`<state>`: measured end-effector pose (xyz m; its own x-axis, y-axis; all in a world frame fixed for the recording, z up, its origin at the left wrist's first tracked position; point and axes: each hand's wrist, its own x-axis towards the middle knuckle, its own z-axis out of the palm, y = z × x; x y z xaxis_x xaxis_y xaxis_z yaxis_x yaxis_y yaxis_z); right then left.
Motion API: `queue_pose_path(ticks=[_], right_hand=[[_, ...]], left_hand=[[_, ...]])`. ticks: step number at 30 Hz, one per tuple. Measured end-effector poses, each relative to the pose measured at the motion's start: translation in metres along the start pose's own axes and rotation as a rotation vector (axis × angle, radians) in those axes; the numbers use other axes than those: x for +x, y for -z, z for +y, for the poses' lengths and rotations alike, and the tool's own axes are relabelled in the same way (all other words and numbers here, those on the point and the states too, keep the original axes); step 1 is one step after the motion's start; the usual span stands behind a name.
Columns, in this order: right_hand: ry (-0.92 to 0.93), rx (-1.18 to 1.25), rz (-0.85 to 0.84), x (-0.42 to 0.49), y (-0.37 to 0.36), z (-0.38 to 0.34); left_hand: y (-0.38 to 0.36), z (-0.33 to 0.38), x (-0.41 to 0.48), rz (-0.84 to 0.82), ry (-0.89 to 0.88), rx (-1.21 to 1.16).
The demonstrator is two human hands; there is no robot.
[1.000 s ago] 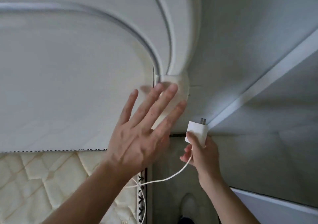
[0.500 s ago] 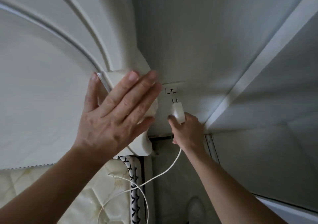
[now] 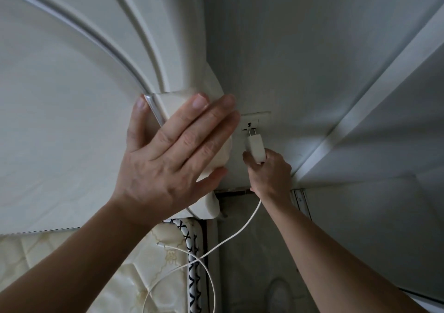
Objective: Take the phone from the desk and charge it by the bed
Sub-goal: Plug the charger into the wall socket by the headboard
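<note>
My right hand grips a white charger plug, whose two prongs touch the white wall socket low on the wall. A white cable hangs from the plug and loops over the mattress edge. My left hand lies flat with spread fingers against the rounded corner of the cream headboard. The phone is not in view.
A quilted cream mattress with black-and-white piping lies at the bottom left. A narrow floor gap runs between bed and wall. White furniture panels close off the right side.
My right hand has brought the plug's prongs up against the socket. My left hand has settled flat on the headboard corner. The view has come closer.
</note>
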<state>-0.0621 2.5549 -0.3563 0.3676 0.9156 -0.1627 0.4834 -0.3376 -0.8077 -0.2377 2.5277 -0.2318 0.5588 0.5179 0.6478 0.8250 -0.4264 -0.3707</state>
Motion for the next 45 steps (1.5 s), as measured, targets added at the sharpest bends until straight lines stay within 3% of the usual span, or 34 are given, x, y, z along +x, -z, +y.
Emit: queue_pose_path(ticks=[11, 17, 30, 39, 45], right_hand=[[0.016, -0.119, 0.019, 0.001, 0.000, -0.005], [-0.060, 0.099, -0.086, -0.004, 0.002, -0.012], [-0.156, 0.565, -0.123, -0.010, 0.009, -0.009], [-0.121, 0.450, -0.075, -0.013, 0.005, -0.020], [-0.197, 0.477, -0.046, -0.008, 0.004, -0.033]], left_hand=[[0.004, 0.003, 0.001, -0.014, 0.005, -0.013], [0.006, 0.003, 0.001, -0.021, 0.012, -0.024], [0.006, 0.003, 0.000, -0.017, 0.019, -0.024], [0.004, 0.003, 0.000, -0.011, 0.011, -0.031], [0.005, 0.004, 0.001, 0.016, 0.021, -0.054]])
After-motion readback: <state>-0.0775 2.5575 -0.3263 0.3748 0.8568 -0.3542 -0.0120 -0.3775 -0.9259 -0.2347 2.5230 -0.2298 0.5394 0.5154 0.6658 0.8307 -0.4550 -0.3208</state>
